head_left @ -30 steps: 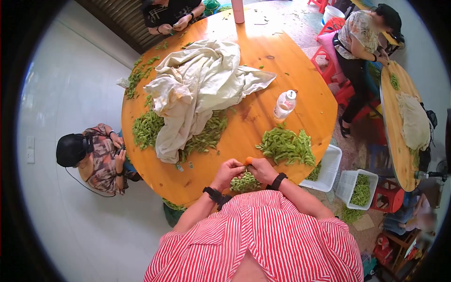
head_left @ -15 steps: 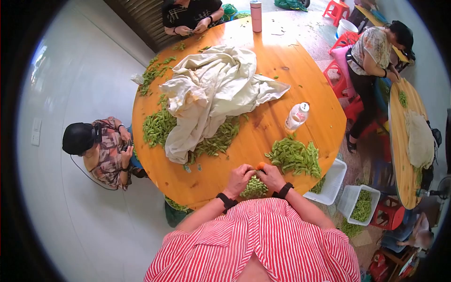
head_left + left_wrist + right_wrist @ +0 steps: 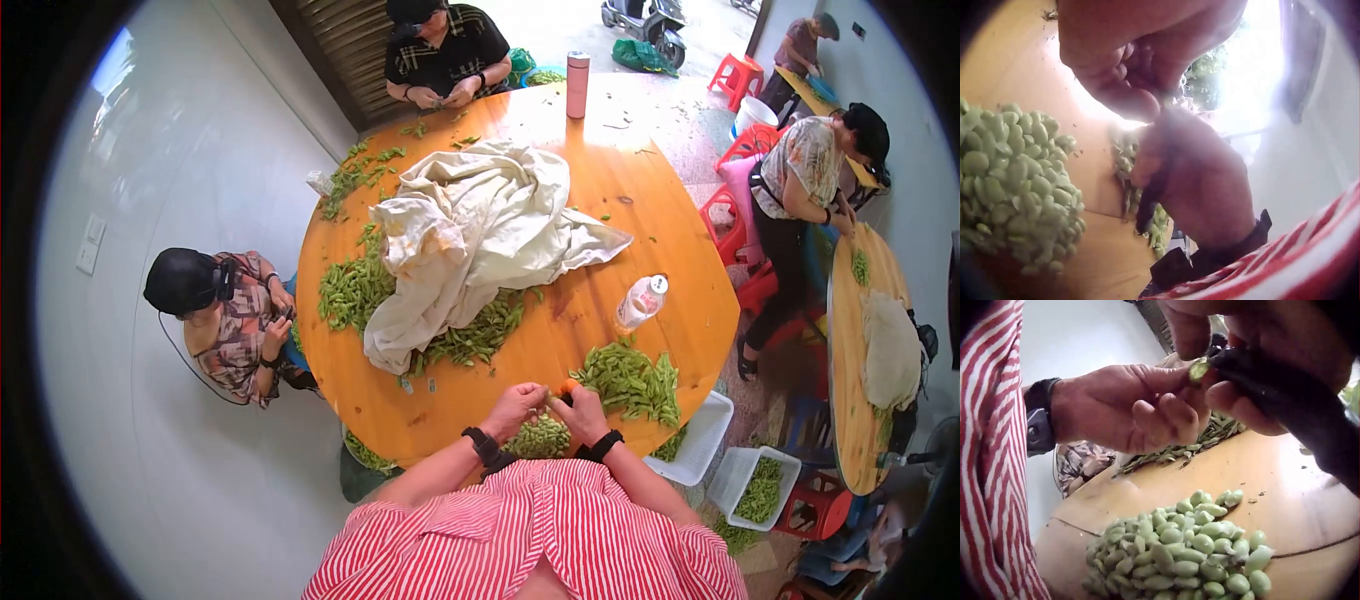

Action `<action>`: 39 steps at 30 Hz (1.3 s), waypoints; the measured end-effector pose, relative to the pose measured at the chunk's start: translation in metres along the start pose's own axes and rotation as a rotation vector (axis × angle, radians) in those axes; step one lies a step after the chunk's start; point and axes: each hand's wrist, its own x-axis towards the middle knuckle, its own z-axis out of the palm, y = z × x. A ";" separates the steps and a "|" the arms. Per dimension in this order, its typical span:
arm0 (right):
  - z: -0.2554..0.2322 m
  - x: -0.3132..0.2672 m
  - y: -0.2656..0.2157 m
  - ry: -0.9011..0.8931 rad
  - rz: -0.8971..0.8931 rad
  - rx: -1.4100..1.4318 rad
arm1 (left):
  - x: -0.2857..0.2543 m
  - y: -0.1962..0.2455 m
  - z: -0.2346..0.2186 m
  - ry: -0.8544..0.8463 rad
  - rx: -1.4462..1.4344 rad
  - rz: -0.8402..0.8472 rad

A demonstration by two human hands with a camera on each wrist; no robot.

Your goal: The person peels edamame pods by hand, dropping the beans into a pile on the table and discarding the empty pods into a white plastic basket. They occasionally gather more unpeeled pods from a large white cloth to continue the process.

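Note:
The left hand (image 3: 517, 408) and right hand (image 3: 585, 412) meet at the table's near edge. Between left thumb and fingers is a small green pod (image 3: 1198, 370), its other end at the right hand's fingertips. Along the right hand's fingers (image 3: 1252, 415) runs a long dark thing (image 3: 1297, 403); whether it is a tool or a finger cover I cannot tell. Something orange (image 3: 570, 386) shows at that hand in the head view. Below the hands lies a heap of pale green beans (image 3: 1179, 556), also in the left wrist view (image 3: 1016, 181).
Green pods (image 3: 630, 380) lie right of the hands, near a bottle (image 3: 640, 303). A cream cloth (image 3: 490, 215) covers more pods. A pink flask (image 3: 577, 85) stands at the far side. White baskets (image 3: 700, 440) are beside the table; two people sit around it.
The head view has tilted up, so the table and hands appear lower and a scooter shows at the top. Both hands stay together above the bean heap.

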 end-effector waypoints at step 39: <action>-0.064 0.011 0.013 0.327 0.061 -0.405 | -0.013 0.009 -0.054 0.246 0.937 0.477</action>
